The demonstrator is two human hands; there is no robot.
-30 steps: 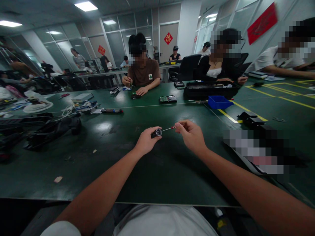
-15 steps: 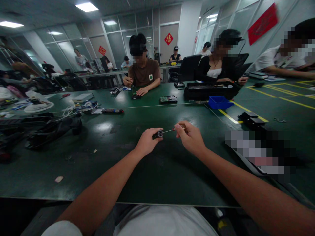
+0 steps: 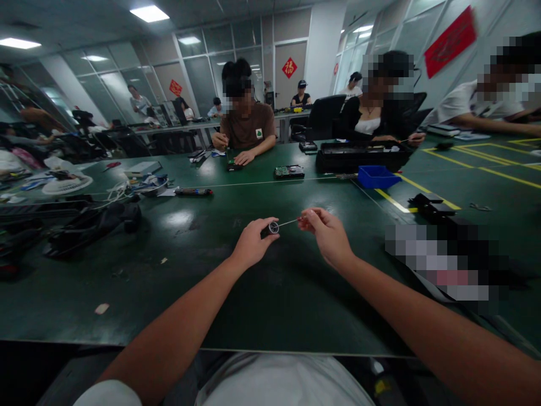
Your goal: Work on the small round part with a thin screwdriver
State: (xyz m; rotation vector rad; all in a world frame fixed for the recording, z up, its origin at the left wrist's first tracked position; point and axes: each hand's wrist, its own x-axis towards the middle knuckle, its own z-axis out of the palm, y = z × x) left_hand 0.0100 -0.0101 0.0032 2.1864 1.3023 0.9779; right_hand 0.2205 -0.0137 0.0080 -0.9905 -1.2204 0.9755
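Between the thumb and fingers of my left hand (image 3: 252,243) is a small dark cylindrical part (image 3: 273,228). Its round end, with a pale rim, faces me; its exact kind is unclear. My right hand (image 3: 324,230) pinches the red handle of a thin screwdriver (image 3: 289,223). From that handle the metal shaft runs left, and its tip meets the round end of the part. Whether the tip sits inside or only touches the face is too small to tell. Both hands are held above the green table (image 3: 270,304).
A marker pen (image 3: 193,192) lies ahead on the left, beside cables and dark plastic parts (image 3: 95,228). Farther off are a circuit-board device (image 3: 289,171), a blue bin (image 3: 377,176) and a long black housing (image 3: 359,157). Co-workers sit across the table.
The screwdriver's shaft slopes slightly more, with my right hand's fingers shifted a little on the handle. The cylindrical part has tilted and moved slightly left. My left hand keeps hold of it.
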